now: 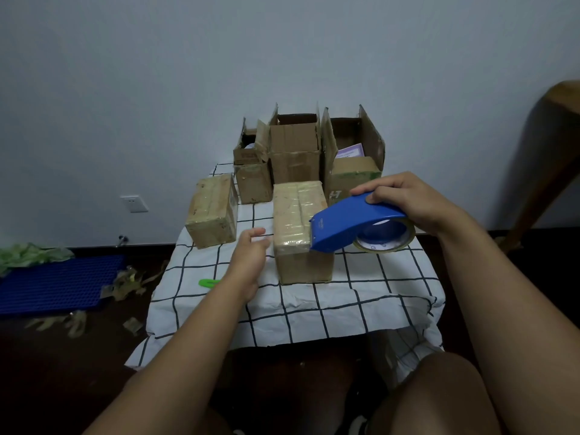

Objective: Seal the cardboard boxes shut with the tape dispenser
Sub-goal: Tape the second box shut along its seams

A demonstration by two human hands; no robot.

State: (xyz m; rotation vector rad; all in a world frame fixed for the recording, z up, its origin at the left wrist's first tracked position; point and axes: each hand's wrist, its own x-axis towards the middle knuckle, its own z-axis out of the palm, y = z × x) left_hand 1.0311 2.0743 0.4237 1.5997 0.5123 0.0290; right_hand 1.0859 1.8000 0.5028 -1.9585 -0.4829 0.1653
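1. Head view, right side: my right hand (417,202) curls over the top of the blue tape dispenser (351,229), fingers wrapped on the arched housing. I hold it from above so the cutter end points down and left at the near top edge of the middle box (298,215), where it appears to touch. The tape roll (387,238) hangs at the back of the dispenser, clear of the cloth.

2. Same view, left side: my left hand (251,255) is loose and holds nothing, fingers relaxed and partly extended, just beside the middle box's left face. I judge it sits there to steady the box or smooth the tape; I cannot tell whether the fingertips touch the cardboard.

3. The middle box stands on the checked tablecloth (361,296) in front of me, flaps closed, glossy tape already along its top seam. It looks near the end of a pass, with the strip to be cut or pressed down the front.

4. A second taped box (212,211) lies to the left, turned at an angle and set aside, which reads as finished.

5. Three open boxes (295,146) wait in a row at the back against the wall (282,51), flaps up. The right one holds a purple-edged paper (350,151). By my count most of the job remains.

6. A green object (208,282) lies on the cloth near my left wrist; too hidden to identify. Tape scraps (128,282) litter the floor beside a blue mat (59,282).
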